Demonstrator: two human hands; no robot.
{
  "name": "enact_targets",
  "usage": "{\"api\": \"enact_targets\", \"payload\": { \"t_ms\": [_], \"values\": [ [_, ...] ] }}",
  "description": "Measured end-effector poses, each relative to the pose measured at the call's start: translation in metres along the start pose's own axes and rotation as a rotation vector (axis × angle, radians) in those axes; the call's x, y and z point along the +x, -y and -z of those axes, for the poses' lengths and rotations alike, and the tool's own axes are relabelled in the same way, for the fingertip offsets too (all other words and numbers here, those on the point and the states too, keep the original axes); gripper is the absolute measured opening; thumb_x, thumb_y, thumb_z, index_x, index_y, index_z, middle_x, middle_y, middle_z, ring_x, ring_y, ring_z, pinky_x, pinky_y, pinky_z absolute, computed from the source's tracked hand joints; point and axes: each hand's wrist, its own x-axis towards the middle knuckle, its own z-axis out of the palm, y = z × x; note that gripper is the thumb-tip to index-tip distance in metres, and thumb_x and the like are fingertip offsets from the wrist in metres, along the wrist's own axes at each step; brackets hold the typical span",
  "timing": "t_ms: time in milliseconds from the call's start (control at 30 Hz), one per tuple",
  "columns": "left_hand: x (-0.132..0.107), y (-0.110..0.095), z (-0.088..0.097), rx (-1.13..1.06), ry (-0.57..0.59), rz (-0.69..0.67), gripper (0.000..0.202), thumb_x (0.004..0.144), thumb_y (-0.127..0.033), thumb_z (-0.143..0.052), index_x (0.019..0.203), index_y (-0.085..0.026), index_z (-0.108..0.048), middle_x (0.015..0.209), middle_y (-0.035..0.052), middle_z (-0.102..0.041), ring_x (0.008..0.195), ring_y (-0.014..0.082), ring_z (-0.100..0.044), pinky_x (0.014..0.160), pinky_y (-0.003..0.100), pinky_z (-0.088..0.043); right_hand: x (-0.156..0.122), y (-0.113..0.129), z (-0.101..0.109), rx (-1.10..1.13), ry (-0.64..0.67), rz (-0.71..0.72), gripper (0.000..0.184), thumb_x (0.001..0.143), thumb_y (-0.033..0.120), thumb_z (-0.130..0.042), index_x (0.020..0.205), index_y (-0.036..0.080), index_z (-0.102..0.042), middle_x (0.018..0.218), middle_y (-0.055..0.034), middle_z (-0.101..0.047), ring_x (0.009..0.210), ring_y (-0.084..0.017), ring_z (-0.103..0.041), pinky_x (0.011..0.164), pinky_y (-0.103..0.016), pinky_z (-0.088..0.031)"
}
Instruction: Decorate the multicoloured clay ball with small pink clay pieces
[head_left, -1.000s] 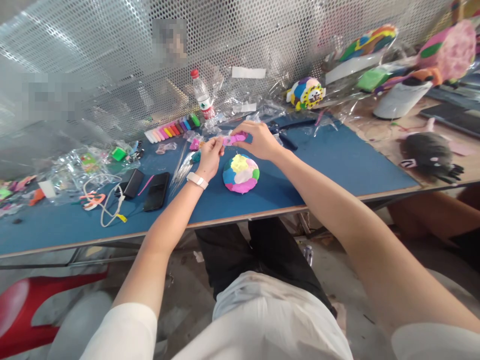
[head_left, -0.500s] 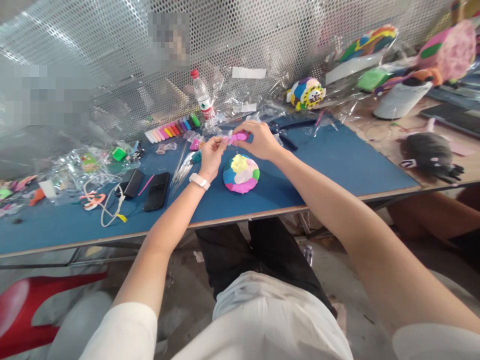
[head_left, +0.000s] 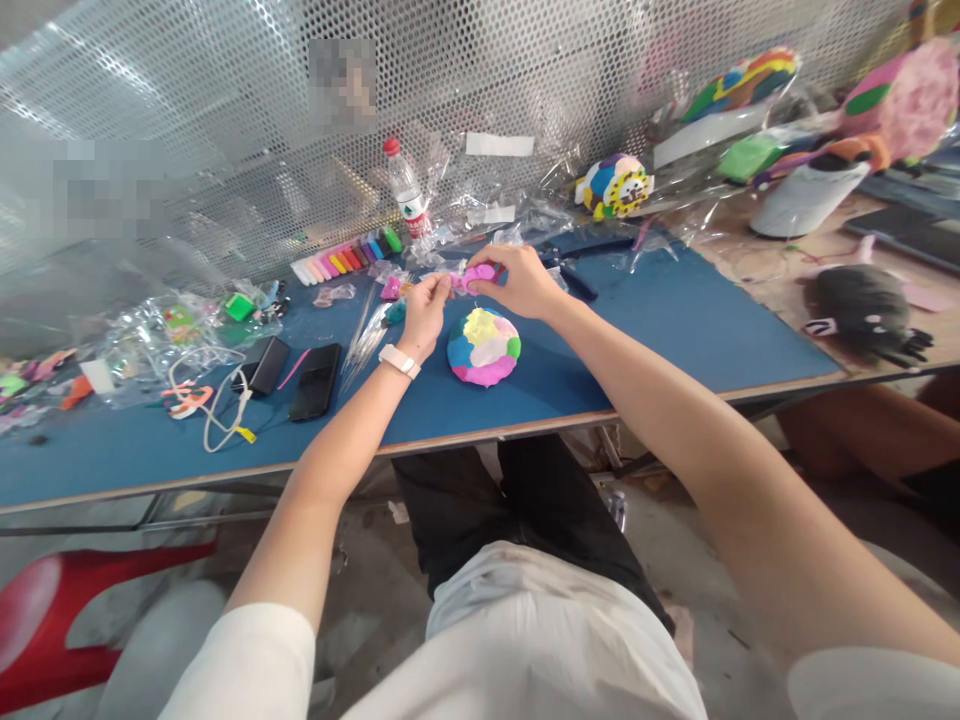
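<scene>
A small lump of bright pink-purple modelling clay (head_left: 478, 274) is pinched between my two hands above the blue tabletop. My left hand (head_left: 425, 315) grips its left end, where a bit of clear wrapper seems to show. The fingers of my right hand (head_left: 519, 280) close on the larger right end. Just below the hands, on the table, sits a rounded form covered in patches of coloured clay (head_left: 484, 347): yellow, white, blue, green and pink. Another pink piece in wrapping (head_left: 391, 288) lies left of my left hand.
Behind stand a red-capped water bottle (head_left: 406, 190) and a row of coloured clay sticks (head_left: 346, 257). To the left lie a black phone (head_left: 314, 382), a white cable (head_left: 225, 425) and crumpled wrappers (head_left: 154, 325). Dark-handled tools (head_left: 577, 282) and a clay-covered figure (head_left: 615, 187) are at right.
Both hands stay nearly in place on the pink clay. Its two parts look slightly more drawn apart, with a narrower stretch between. The view has shifted a little.
</scene>
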Motion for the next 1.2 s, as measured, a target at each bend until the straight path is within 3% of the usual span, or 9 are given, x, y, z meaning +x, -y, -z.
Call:
{"api": "enact_targets", "payload": {
  "t_ms": [133,367,533,667,833,1000,1200],
  "values": [
    [-0.001,-0.002,-0.002,-0.006,-0.01,0.027,0.043,0.101,-0.053,-0.08,0.075,-0.02,-0.073,0.075,0.0012,-0.062,0.07,0.0141,-0.05,0.069,0.028,-0.04,0.0,0.001,0.0,-0.015,0.011,-0.011,0.027,0.097,0.045,-0.076,0.113,0.025,-0.082,0.112,-0.0081,-0.082,0.103,-0.031,-0.072,0.1,-0.049,-0.056],
    [-0.003,0.0,-0.003,0.023,-0.026,-0.019,0.049,0.097,-0.066,-0.08,0.079,-0.021,-0.072,0.075,-0.0007,-0.054,0.073,0.015,-0.048,0.07,0.027,-0.039,-0.002,-0.008,-0.004,-0.062,-0.097,-0.042,0.022,0.099,0.046,-0.076,0.111,0.027,-0.081,0.121,-0.0121,-0.071,0.112,-0.034,-0.067,0.108,-0.058,-0.057],
    [-0.001,0.002,-0.001,0.031,-0.097,-0.034,0.057,0.095,-0.071,-0.078,0.074,-0.021,-0.062,0.071,-0.0023,-0.046,0.069,0.0144,-0.039,0.067,0.029,-0.036,0.001,-0.019,-0.004,-0.026,-0.26,-0.111,0.029,0.102,0.051,-0.074,0.116,0.026,-0.078,0.113,-0.0129,-0.069,0.107,-0.034,-0.067,0.107,-0.062,-0.058],
    [0.0,0.002,0.0,0.051,-0.095,-0.024,0.056,0.097,-0.071,-0.076,0.074,-0.022,-0.06,0.072,-0.0023,-0.045,0.069,0.0151,-0.039,0.068,0.029,-0.035,0.002,-0.006,-0.003,0.018,-0.261,-0.093,0.036,0.104,0.056,-0.07,0.127,0.028,-0.075,0.11,-0.0114,-0.072,0.106,-0.034,-0.069,0.103,-0.058,-0.06],
    [-0.004,-0.004,-0.006,0.027,-0.015,-0.052,0.054,0.096,-0.071,-0.076,0.076,-0.022,-0.064,0.075,-0.001,-0.047,0.073,0.0164,-0.041,0.071,0.03,-0.038,-0.001,0.013,-0.012,0.005,-0.176,-0.054,0.03,0.106,0.051,-0.068,0.125,0.029,-0.077,0.116,-0.0113,-0.074,0.11,-0.034,-0.068,0.103,-0.058,-0.06],
    [-0.012,-0.012,-0.016,-0.07,0.046,0.002,0.047,0.096,-0.064,-0.081,0.079,-0.022,-0.07,0.081,0.0011,-0.055,0.08,0.0169,-0.051,0.079,0.029,-0.045,-0.003,0.009,-0.018,-0.027,-0.157,-0.062,0.028,0.108,0.047,-0.066,0.127,0.031,-0.079,0.123,-0.012,-0.069,0.115,-0.034,-0.067,0.104,-0.058,-0.059],
    [-0.016,-0.018,-0.013,-0.043,0.166,-0.018,0.047,0.096,-0.069,-0.079,0.088,-0.023,-0.074,0.09,0.0044,-0.061,0.097,0.0217,-0.063,0.1,0.036,-0.053,-0.001,0.011,-0.012,-0.022,-0.156,-0.081,0.022,0.108,0.043,-0.066,0.117,0.03,-0.081,0.118,-0.0107,-0.069,0.109,-0.03,-0.068,0.104,-0.053,-0.061]
  ]
}}
